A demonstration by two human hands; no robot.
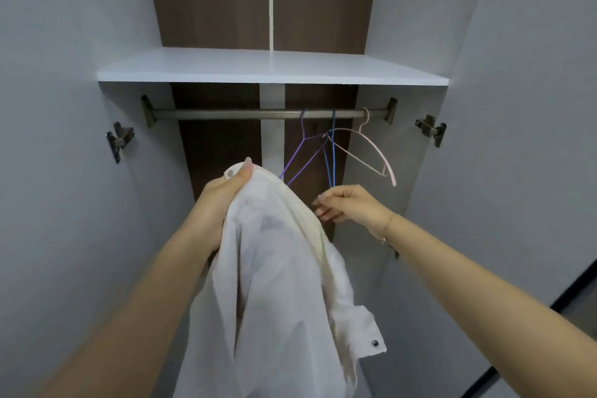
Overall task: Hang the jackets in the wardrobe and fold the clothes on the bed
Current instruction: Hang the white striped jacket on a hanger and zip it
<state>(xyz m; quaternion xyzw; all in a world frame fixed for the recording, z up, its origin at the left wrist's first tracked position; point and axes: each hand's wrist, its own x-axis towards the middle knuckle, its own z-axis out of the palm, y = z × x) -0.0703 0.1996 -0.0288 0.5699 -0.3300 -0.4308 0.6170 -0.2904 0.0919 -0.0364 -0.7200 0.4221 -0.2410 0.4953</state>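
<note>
My left hand (226,191) grips a white jacket (277,284) by its top edge and holds it up in front of the open wardrobe. The jacket hangs down between my arms, with a snap button on a cuff at the lower right. My right hand (345,203) reaches to the bottom of the blue wire hanger (332,152), its fingers curled by the lower wire; whether they hold it is unclear. A purple hanger (302,152) and a pink hanger (371,152) hang beside it on the metal rail (226,114).
A white shelf (271,69) runs above the rail. The wardrobe doors stand open at both sides, with hinges at the left (119,139) and right (433,130). The left half of the rail carries no hangers.
</note>
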